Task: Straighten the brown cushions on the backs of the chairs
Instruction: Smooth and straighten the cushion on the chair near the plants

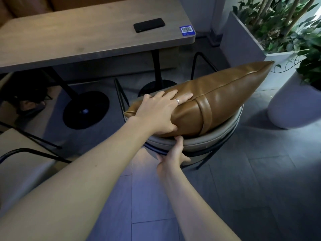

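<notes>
A brown leather cushion with a strap around its middle rests on top of the curved grey back of a chair, tilted with its far corner pointing up and right. My left hand lies over the cushion's near left end, fingers spread on its top and thumb pressed against its side. My right hand holds the grey chair back from below and behind, its thumb touching the cushion's lower edge. The chair seat is hidden under the cushion and the back.
A wooden table stands ahead with a black phone and a QR sticker on it, on black pedestal bases. A white planter and a grey planter box with leafy plants stand to the right. Another chair is at the left.
</notes>
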